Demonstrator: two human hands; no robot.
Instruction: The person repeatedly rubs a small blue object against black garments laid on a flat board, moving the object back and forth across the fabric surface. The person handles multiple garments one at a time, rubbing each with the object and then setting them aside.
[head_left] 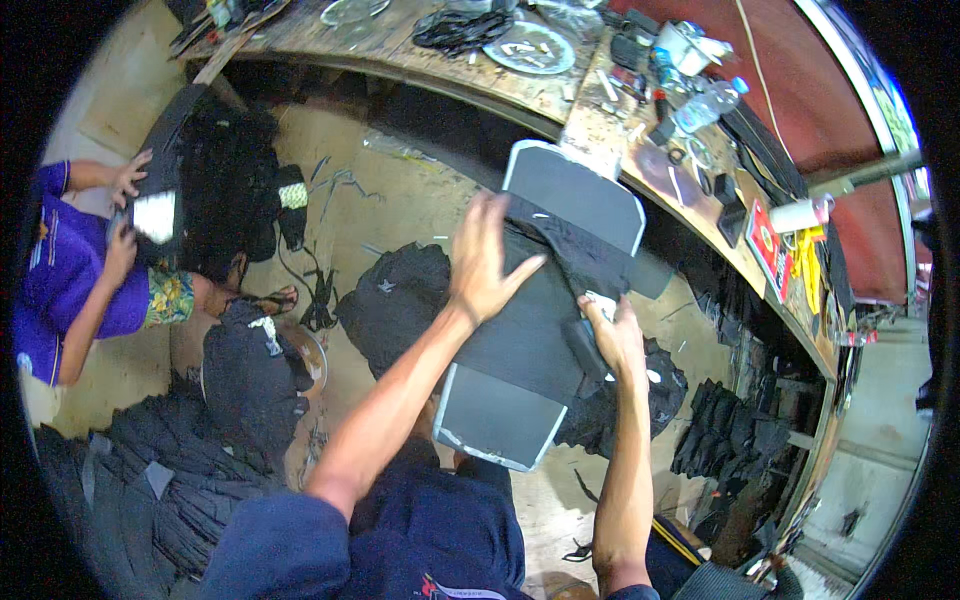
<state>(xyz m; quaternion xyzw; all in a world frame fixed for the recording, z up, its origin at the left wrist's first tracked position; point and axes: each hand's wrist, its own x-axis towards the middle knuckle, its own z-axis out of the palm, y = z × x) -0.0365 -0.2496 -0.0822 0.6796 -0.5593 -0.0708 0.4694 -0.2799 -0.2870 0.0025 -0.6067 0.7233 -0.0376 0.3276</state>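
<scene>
A black cloth garment (pixel 520 320) is drawn over a long dark board with pale edges. The board's bare far end (pixel 578 195) and near end (pixel 500 415) stick out past the cloth. My left hand (pixel 482 265) lies on the left edge of the garment, fingers stretched and thumb apart, somewhat blurred. At the garment's right edge my right hand (pixel 618 340) is closed, with a small white patch at its fingertips. A dark grey, block-like shape (pixel 585 345) shows beside its palm; whether it is a tool or folded cloth I cannot tell.
Ahead runs a wooden workbench (pixel 440 75) with a plate (pixel 530 48), a plastic bottle (pixel 710 105) and clutter. Black garment heaps (pixel 395 300) lie on the floor around me. To the left a person in purple (pixel 90 260) handles black cloth with both hands.
</scene>
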